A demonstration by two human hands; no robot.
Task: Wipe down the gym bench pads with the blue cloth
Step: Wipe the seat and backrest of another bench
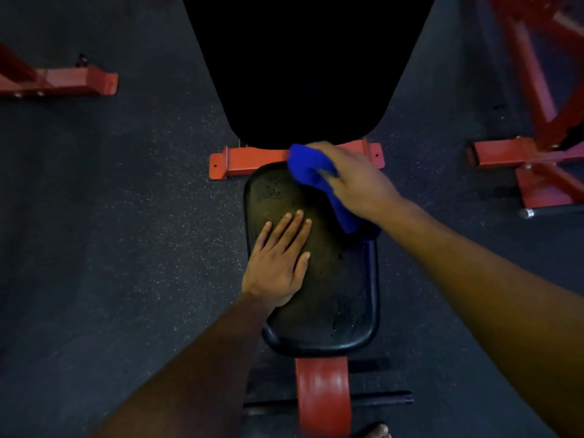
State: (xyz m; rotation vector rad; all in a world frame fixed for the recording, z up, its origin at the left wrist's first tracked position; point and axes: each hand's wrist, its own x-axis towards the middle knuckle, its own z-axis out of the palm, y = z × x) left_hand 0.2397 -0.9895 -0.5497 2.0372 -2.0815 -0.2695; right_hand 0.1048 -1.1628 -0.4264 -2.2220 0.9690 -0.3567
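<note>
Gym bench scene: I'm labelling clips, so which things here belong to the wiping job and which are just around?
Job:
blue cloth, gripped by right hand
seat pad, left hand flat on it
back pad

Around:
red frame at left
red frame at right

A dark rubber floor [132, 216] flecked with pale specks fills most of the view. At the upper left a red steel frame foot [72, 82] lies on it, with small bolts along its lower edge. On the right stands another red machine frame [537, 159], its angled struts meeting a base bar that ends in a short chrome peg [528, 213]. At the bottom edge, bare toes [377, 430] show on the floor.
</note>
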